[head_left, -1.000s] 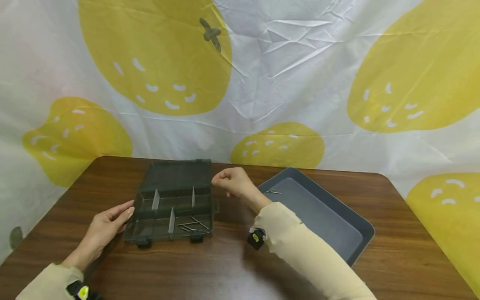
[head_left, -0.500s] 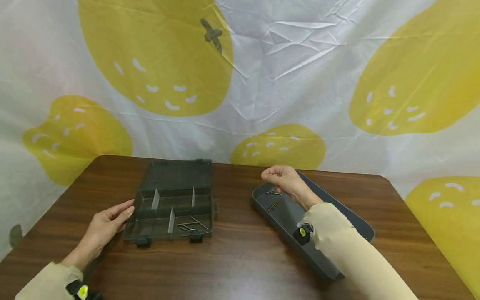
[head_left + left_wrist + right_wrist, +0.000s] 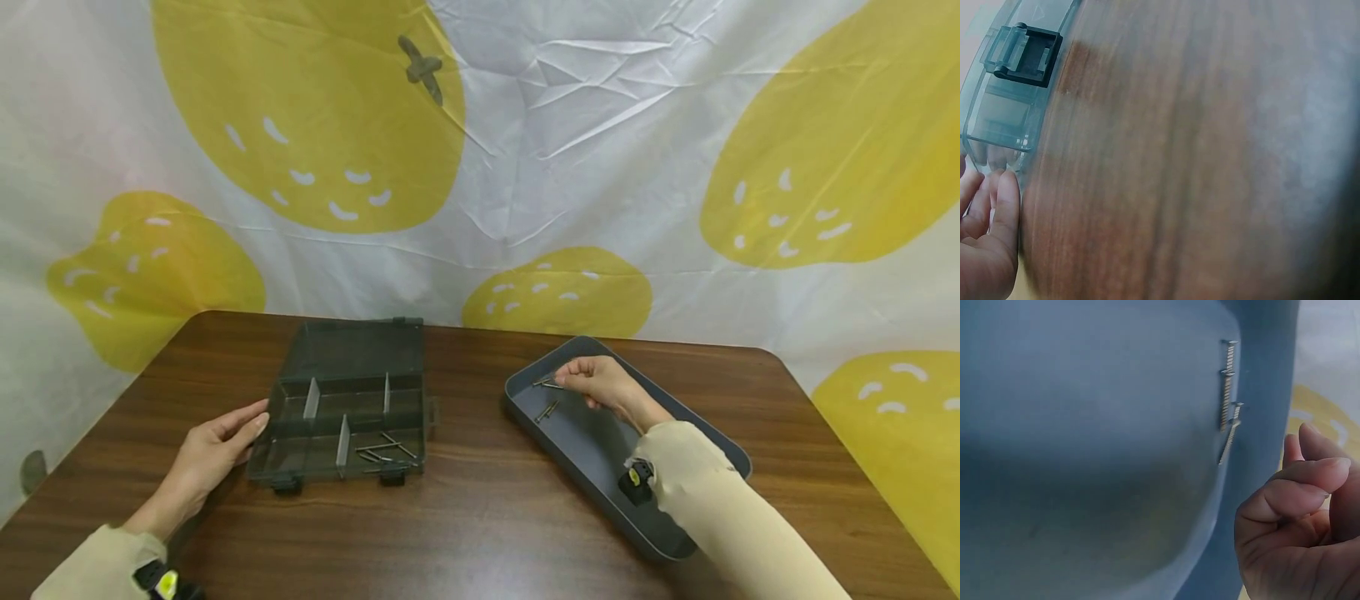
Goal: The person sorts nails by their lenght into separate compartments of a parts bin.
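Note:
In the head view, an open smoky-clear divided storage box [image 3: 300, 458] lies on the table at left. Several metal screws [image 3: 386, 454] lie in its near right compartment. My left hand [image 3: 206, 458] holds the box's left side, thumb and fingers at the wall; the left wrist view shows the fingers at the corner. My right hand [image 3: 600, 387] is over the far end of a grey tray [image 3: 637, 500], fingers bent, fingertips beside a pair of screws [image 3: 543, 383]. Another pair of screws [image 3: 547, 411] lies nearer. I see nothing held in the right hand [image 3: 1297, 525].
The box's lid [image 3: 363, 350] leans back behind it, and upright dividers [image 3: 342, 442] split the compartments. Black latches [image 3: 1029, 53] sit along the front edge. A fruit-print cloth [image 3: 525, 167] hangs behind the brown wooden table [image 3: 465, 517].
My right hand has travelled right from beside the box to above the tray, then lowered towards the screws. My left hand and the box have stayed still.

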`<state>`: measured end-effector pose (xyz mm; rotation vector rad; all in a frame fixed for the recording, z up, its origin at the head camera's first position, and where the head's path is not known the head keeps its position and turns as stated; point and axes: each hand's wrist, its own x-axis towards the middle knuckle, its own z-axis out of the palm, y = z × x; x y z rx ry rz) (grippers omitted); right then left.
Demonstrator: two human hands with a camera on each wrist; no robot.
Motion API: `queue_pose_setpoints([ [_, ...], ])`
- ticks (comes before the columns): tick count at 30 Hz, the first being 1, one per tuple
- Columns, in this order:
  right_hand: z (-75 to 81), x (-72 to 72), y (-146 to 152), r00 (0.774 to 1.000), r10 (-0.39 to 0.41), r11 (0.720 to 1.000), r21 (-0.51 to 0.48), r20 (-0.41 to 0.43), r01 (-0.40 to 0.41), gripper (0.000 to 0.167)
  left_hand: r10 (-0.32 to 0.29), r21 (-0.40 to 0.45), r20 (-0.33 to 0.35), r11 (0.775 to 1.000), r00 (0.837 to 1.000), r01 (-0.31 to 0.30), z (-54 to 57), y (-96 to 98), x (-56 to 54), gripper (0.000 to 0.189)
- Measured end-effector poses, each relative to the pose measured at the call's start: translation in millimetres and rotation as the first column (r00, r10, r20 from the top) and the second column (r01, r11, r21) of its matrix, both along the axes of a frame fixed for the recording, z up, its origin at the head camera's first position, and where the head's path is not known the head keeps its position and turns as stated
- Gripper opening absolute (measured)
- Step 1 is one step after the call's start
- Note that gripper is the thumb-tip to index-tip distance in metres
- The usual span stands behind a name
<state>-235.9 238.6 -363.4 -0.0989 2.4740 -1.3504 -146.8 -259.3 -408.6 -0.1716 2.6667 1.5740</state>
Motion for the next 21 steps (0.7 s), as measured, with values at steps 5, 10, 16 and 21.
queue_pose_setpoints([
  [5, -8.2, 0.8, 6, 1.000, 0.022, 1.000, 0.004, -0.014, -0.022, 0.025, -0.010, -0.007, 0.009, 1.000, 1.000, 0.010, 0.1, 0.4, 1.7, 0.065],
  [10, -14.6, 1.5, 11, 0.999, 0.038, 0.999, -0.003, -0.020, -0.038, 0.025, -0.017, -0.005, 0.019, 1.000, 1.000, 0.017, 0.6, 0.5, 2.4, 0.066],
  [16, -22.4, 1.1, 13, 0.999, 0.029, 1.000, -0.010, -0.018, -0.029, 0.020, -0.014, -0.007, 0.017, 1.000, 1.000, 0.014, 0.3, 0.4, 2.0, 0.067],
  [21, -23.5, 1.2, 11, 0.999, 0.044, 0.999, -0.017, -0.029, -0.044, 0.021, -0.008, -0.002, 0.017, 1.000, 1.000, 0.008, -0.2, 0.5, 1.4, 0.067],
])
